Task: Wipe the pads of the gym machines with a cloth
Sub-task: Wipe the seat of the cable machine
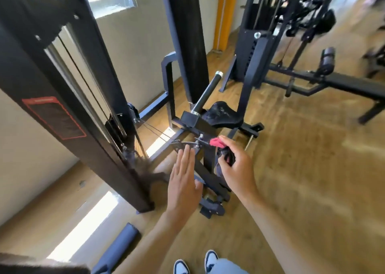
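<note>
Wooden gym floor; right hand (235, 165) grips a soft, light cloth (221, 152), best bunched; seat pad (223, 115) just beyond; left hand (183, 180) flat, released.

Gym: cable machine (62, 98) (bench (343, 86) beyond).

- Most of the cloth (226, 156) was buried inside the right hand (235, 167), only a pink corner and dark folds showing.
- The far-right machines (308, 9) smeared into blur, their parts unreadable.
- The red-bordered label (54, 117) on the near-left column carried print too faint to read.
- The grey roller pad (118, 244) ran off the bottom edge.
</note>
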